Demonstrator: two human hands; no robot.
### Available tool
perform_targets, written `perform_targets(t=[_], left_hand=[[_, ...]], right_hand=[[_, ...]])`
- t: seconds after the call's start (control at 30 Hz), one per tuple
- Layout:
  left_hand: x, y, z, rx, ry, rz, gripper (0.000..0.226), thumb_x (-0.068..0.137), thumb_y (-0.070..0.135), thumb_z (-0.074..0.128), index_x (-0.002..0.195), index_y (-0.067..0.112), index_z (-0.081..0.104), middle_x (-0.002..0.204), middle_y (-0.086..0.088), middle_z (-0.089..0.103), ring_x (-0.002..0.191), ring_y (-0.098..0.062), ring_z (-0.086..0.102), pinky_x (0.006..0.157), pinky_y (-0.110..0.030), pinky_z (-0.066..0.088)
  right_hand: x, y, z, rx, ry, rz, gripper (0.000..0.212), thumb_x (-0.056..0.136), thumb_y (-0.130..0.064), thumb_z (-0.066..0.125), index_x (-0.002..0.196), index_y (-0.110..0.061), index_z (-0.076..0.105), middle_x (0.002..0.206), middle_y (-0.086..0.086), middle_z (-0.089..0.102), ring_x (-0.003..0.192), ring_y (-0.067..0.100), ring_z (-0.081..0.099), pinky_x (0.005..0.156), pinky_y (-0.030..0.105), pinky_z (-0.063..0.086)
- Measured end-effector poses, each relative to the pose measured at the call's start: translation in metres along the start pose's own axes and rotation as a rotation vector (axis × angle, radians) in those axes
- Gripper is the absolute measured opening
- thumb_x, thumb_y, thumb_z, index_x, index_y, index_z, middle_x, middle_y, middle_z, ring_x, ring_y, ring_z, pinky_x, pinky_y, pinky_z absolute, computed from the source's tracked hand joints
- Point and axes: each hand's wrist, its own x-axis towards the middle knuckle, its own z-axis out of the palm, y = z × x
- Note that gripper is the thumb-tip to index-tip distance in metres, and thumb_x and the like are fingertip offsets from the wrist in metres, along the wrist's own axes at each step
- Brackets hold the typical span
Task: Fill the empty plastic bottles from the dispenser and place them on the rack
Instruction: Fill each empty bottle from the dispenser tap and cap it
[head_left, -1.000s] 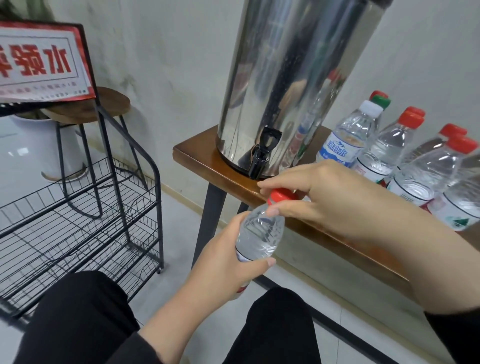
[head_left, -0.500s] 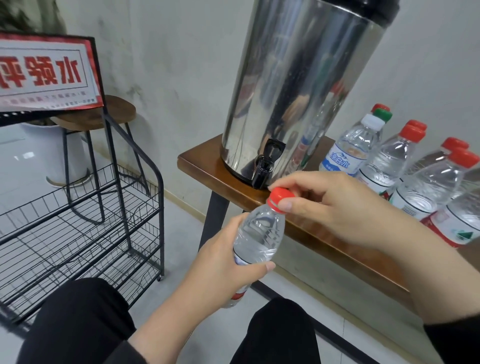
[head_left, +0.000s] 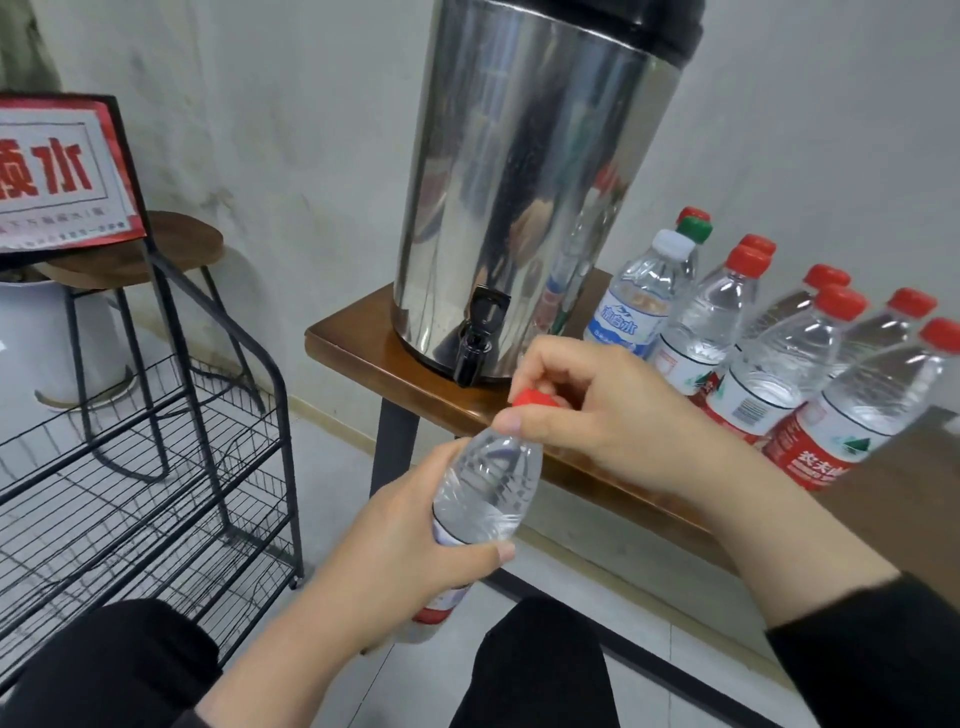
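Since a moment ago my right hand (head_left: 597, 415) has twisted the red cap (head_left: 535, 397) further, so it now sits tilted above the neck, pinched between thumb and fingers. My left hand (head_left: 415, 540) grips the plastic bottle (head_left: 485, 493) around its middle, low in front of my knees, below the black tap (head_left: 475, 348) of the steel dispenser (head_left: 519, 182). Beside it on the wooden bench (head_left: 363, 348) stand about 9 capped bottles (head_left: 779, 358). At left waits the wire rack (head_left: 156, 467). Squeezing the thin bottle could buckle it; a loose pinch could drop the cap.
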Motion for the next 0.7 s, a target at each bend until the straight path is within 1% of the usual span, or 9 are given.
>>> perform_targets(t=[0.03, 0.1, 0.2, 0.27, 0.33, 0.43, 0.47, 0.6, 0.7], left_hand=[[0.001, 0.003, -0.002, -0.029, -0.043, -0.016, 0.066, 0.079, 0.035, 0.086, 0.127, 0.058, 0.048, 0.112, 0.027, 0.070, 0.106, 0.000, 0.068, 0.094, -0.029, 0.056], [0.000, 0.012, -0.001, -0.058, -0.092, -0.032, 0.064, 0.079, 0.029, 0.086, 0.126, 0.055, 0.051, 0.111, 0.024, 0.072, 0.106, -0.002, 0.069, 0.096, -0.034, 0.057], [0.004, 0.023, 0.011, 0.030, 0.005, 0.019, 0.067, 0.077, 0.042, 0.085, 0.130, 0.057, 0.046, 0.111, 0.030, 0.069, 0.105, 0.004, 0.066, 0.094, -0.028, 0.055], [0.007, 0.031, 0.019, 0.107, 0.093, 0.070, 0.073, 0.076, 0.051, 0.083, 0.133, 0.059, 0.039, 0.112, 0.034, 0.066, 0.106, 0.007, 0.062, 0.090, -0.020, 0.051], [0.011, 0.038, 0.021, 0.080, 0.079, 0.097, 0.071, 0.076, 0.048, 0.083, 0.132, 0.060, 0.041, 0.112, 0.037, 0.065, 0.106, 0.011, 0.061, 0.086, -0.015, 0.048], [0.016, 0.056, 0.023, -0.042, -0.081, 0.110, 0.063, 0.079, 0.034, 0.086, 0.125, 0.058, 0.050, 0.113, 0.031, 0.069, 0.106, 0.008, 0.065, 0.091, -0.025, 0.052], [0.017, 0.063, 0.027, -0.046, -0.097, 0.127, 0.062, 0.079, 0.032, 0.086, 0.125, 0.057, 0.052, 0.114, 0.030, 0.069, 0.106, 0.008, 0.065, 0.091, -0.024, 0.052], [0.024, 0.086, 0.059, -0.036, -0.009, 0.219, 0.063, 0.076, 0.033, 0.087, 0.123, 0.055, 0.050, 0.111, 0.035, 0.067, 0.106, 0.014, 0.061, 0.082, -0.003, 0.046], [0.027, 0.104, 0.087, -0.041, 0.033, 0.252, 0.060, 0.073, 0.040, 0.085, 0.116, 0.059, 0.047, 0.109, 0.039, 0.065, 0.103, 0.015, 0.060, 0.081, -0.006, 0.047]], right_hand=[[-0.002, 0.002, 0.000, 0.033, 0.007, -0.016, 0.036, 0.080, -0.064, 0.068, 0.086, -0.029, 0.063, 0.075, -0.005, 0.061, 0.071, 0.015, 0.058, 0.070, 0.041, 0.051], [-0.005, 0.005, -0.001, 0.081, 0.065, -0.021, 0.033, 0.083, -0.060, 0.067, 0.083, -0.027, 0.063, 0.069, -0.007, 0.059, 0.066, 0.010, 0.054, 0.067, 0.036, 0.048], [-0.008, 0.005, -0.001, 0.075, 0.223, 0.075, 0.046, 0.082, -0.059, 0.073, 0.073, -0.017, 0.058, 0.057, -0.007, 0.044, 0.055, 0.006, 0.039, 0.058, 0.032, 0.037], [-0.010, 0.004, -0.005, -0.013, 0.316, 0.167, 0.052, 0.082, -0.062, 0.072, 0.072, -0.013, 0.057, 0.053, -0.007, 0.045, 0.050, 0.006, 0.039, 0.056, 0.031, 0.036], [-0.016, 0.002, -0.014, -0.043, 0.327, 0.173, 0.049, 0.086, -0.063, 0.067, 0.074, -0.016, 0.059, 0.054, -0.006, 0.049, 0.051, 0.006, 0.042, 0.056, 0.031, 0.040], [-0.030, 0.000, -0.031, -0.014, 0.334, 0.105, 0.041, 0.094, -0.055, 0.061, 0.076, -0.018, 0.059, 0.059, 0.002, 0.054, 0.055, 0.008, 0.045, 0.059, 0.033, 0.042], [-0.033, 0.001, -0.038, -0.034, 0.364, 0.106, 0.041, 0.095, -0.052, 0.062, 0.074, -0.017, 0.058, 0.059, 0.004, 0.054, 0.054, 0.009, 0.044, 0.059, 0.034, 0.041], [-0.050, 0.003, -0.061, -0.115, 0.490, 0.186, 0.042, 0.092, -0.048, 0.066, 0.067, -0.017, 0.052, 0.047, -0.006, 0.046, 0.048, 0.011, 0.039, 0.056, 0.033, 0.037], [-0.071, 0.002, -0.079, -0.148, 0.607, 0.206, 0.042, 0.090, -0.047, 0.068, 0.063, -0.019, 0.051, 0.044, -0.010, 0.045, 0.048, 0.011, 0.039, 0.055, 0.032, 0.034]])
